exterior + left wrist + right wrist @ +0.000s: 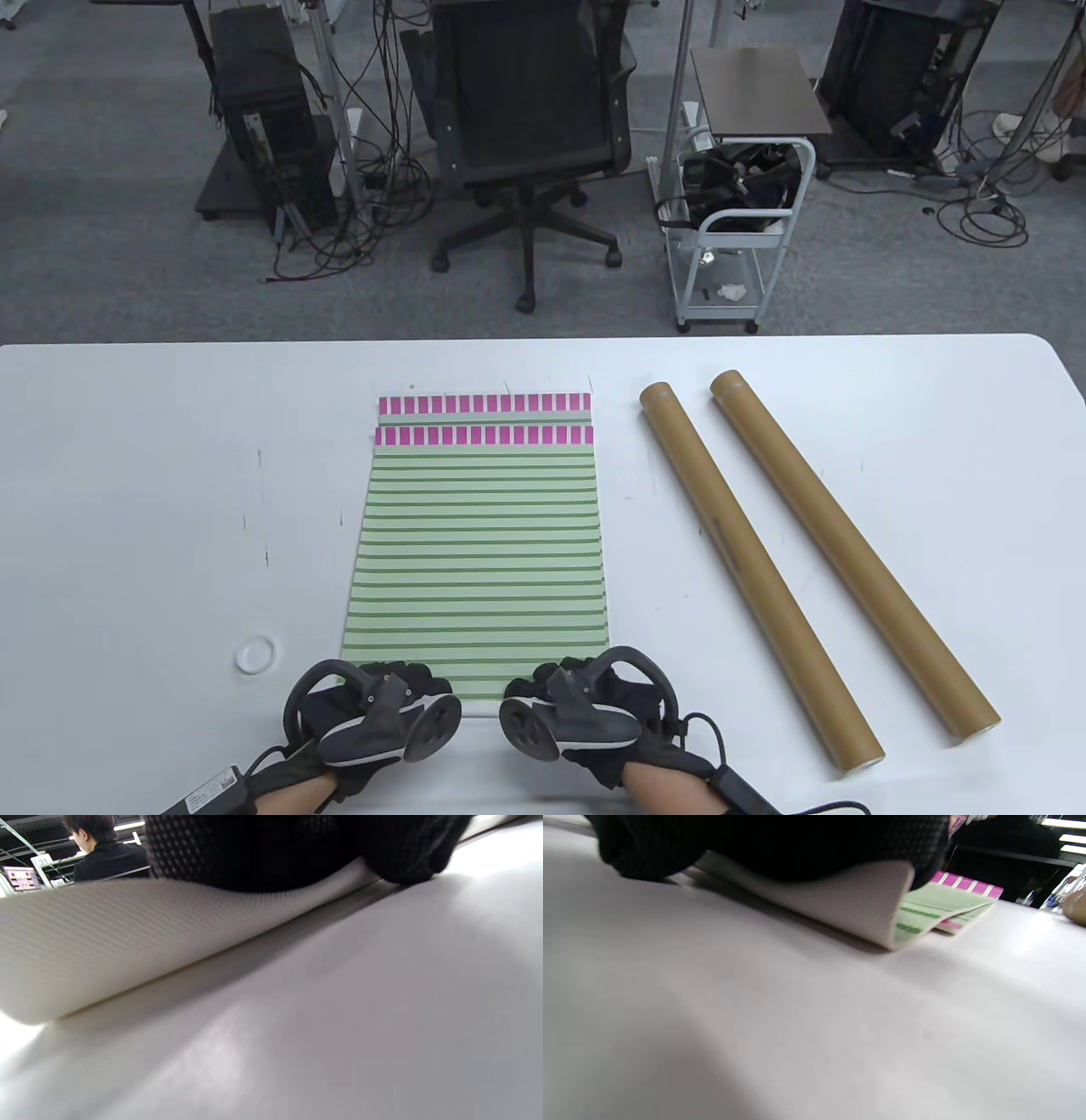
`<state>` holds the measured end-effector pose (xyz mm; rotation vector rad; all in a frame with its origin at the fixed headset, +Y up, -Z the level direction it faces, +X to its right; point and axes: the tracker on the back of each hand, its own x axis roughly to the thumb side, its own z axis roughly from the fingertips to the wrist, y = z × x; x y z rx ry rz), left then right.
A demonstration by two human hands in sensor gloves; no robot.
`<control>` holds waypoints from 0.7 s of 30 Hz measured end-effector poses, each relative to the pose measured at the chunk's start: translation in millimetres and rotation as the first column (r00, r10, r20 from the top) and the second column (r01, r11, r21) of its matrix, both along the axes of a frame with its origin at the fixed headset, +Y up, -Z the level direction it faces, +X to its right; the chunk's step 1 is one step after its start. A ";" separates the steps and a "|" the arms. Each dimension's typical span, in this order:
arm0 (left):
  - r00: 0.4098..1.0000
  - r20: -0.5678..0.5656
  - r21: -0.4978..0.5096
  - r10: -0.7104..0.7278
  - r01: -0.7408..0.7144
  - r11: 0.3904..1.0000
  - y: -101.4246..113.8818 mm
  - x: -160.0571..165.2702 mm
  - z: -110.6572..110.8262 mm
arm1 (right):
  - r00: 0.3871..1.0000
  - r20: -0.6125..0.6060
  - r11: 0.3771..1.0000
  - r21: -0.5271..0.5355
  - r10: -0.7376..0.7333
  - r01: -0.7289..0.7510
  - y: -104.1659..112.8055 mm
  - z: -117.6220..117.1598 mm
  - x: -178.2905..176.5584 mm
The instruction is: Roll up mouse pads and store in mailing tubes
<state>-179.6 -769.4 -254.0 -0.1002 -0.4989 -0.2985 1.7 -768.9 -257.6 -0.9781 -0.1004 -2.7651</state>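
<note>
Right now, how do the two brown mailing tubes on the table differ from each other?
The left tube lies closer to the striped mouse pads; the right tube lies farther out toward the table edge. The left tube's near end reaches closer to the person than the right tube's. The right tube's far end sits slightly farther back. Both are brown cardboard, similar in length, lying flat, roughly parallel on a diagonal, untouched by the hands.

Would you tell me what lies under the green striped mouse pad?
A second pad shows past the top mouse pad at the far edge, both on the table. How many more lie beneath is hidden.
</note>
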 end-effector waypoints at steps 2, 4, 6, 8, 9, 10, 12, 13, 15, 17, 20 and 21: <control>1.000 -0.004 0.001 -0.001 0.001 1.000 0.3 -0.3 0.5 | 1.000 -0.008 0.999 0.045 0.011 -0.010 1.1 1.7 0.4; 1.000 -0.006 0.004 -0.002 0.002 1.000 0.8 -0.1 1.0 | 0.999 -0.039 0.997 0.073 0.031 -0.028 0.9 6.2 0.8; 1.000 0.004 0.015 -0.003 0.003 1.000 1.0 1.1 1.5 | 0.996 -0.072 0.993 0.105 0.052 -0.044 1.3 8.6 0.3; 1.000 0.018 0.020 -0.010 0.009 1.000 1.0 1.7 1.5 | 0.996 -0.081 0.992 0.123 0.044 -0.033 3.1 8.4 -0.5; 1.000 0.020 0.023 -0.009 0.008 1.000 1.5 0.8 1.2 | 0.996 -0.080 0.995 0.101 0.030 -0.022 4.4 7.3 -0.5; 1.000 0.029 0.001 0.010 -0.010 1.000 2.9 -0.5 0.7 | 0.996 -0.085 0.998 0.069 0.017 -0.011 6.7 7.0 0.7; 0.998 0.015 -0.133 0.062 -0.060 0.989 5.6 -2.9 0.3 | 0.997 -0.071 0.999 -0.033 -0.040 0.037 8.9 7.6 4.1; 0.997 0.005 -0.174 0.074 -0.073 0.982 6.1 -3.7 0.3 | 0.997 -0.064 0.997 -0.058 -0.051 0.047 9.1 7.5 5.6; 0.996 -0.027 -0.190 0.089 -0.092 0.977 4.8 -5.3 -1.2 | 0.997 -0.039 0.996 -0.060 -0.066 0.064 8.9 4.0 7.0; 0.994 -0.049 -0.180 0.093 -0.101 0.979 3.8 -8.0 -3.5 | 0.997 -0.003 0.993 -0.089 -0.075 0.074 8.2 -0.9 8.5; 0.988 -0.123 -0.157 0.092 -0.111 0.981 0.6 -11.4 -6.8 | 0.983 0.118 0.980 -0.123 -0.139 0.154 4.5 -9.7 18.1; 0.987 -0.132 -0.166 0.089 -0.110 0.980 0.0 -11.8 -8.5 | 0.979 0.143 0.978 -0.131 -0.144 0.163 3.8 -11.7 19.1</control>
